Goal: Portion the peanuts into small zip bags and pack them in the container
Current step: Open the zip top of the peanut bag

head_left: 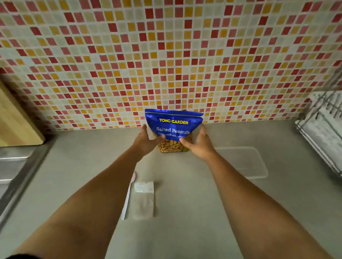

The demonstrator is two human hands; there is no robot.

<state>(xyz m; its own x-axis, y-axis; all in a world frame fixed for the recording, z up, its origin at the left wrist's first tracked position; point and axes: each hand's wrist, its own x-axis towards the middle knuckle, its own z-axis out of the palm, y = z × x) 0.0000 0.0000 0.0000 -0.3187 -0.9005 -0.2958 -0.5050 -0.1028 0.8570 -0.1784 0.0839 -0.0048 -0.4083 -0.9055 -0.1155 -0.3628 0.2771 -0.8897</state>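
At the far left I see a pale wooden chopping board [9,119] leaning against the wall, and below it the rim of a stainless steel sink [5,172] set into the grey bench [182,236]. Behind everything runs a mosaic wall of small red, orange and cream tiles [169,51].

Near the middle of the bench, a thin white utensil [127,197] lies partly hidden under the left forearm; I cannot tell what kind it is. Just beside it, on its right, a small stack of clear plastic zip bags [143,200] lies flat.

Further back, the left hand [146,140] holds the left edge of a blue foil pouch of salted peanuts [173,127]. Its fingers wrap the side and the thumb lies across the front. The pouch stands upright on the bench close to the wall, with its top strip looking sealed and a window low on the front showing the nuts. The right hand [199,146] mirrors the left, fingers curled round the right edge and thumb on the front.

Right of that hand, a clear rounded-rectangular plastic container [246,163] sits on the bench, apart from the pouch. I cannot tell whether it is the tub or only a lid. At the far right stands a wire dish rack [329,131].
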